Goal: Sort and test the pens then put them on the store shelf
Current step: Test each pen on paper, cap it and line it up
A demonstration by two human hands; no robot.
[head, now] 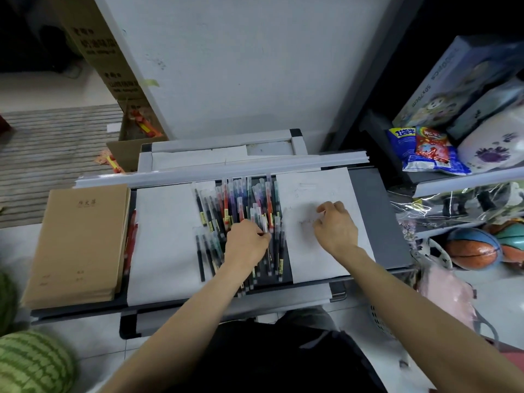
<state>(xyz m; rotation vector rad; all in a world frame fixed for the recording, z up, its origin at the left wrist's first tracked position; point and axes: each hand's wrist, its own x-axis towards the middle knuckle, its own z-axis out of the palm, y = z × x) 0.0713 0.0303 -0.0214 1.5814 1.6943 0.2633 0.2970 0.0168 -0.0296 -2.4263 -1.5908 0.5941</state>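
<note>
A heap of coloured gel pens [241,205] with clear caps lies in the middle of a small dark table [380,217], between two white paper sheets. My left hand [246,245] is on the heap's lower part and pinches one pen near its cap end. My right hand [336,228] hovers over the right sheet [317,194], fingers loosely curled and holding nothing. That sheet carries faint scribbles. A few dark pens [202,251] lie apart on the left sheet [164,236].
A stack of brown notebooks [79,239] sits at the table's left end, red pens [131,239] beside it. Store shelves [465,177] with snack bags, boxes and balls stand on the right. Watermelons [31,361] lie at lower left; a cardboard box [127,131] stands behind.
</note>
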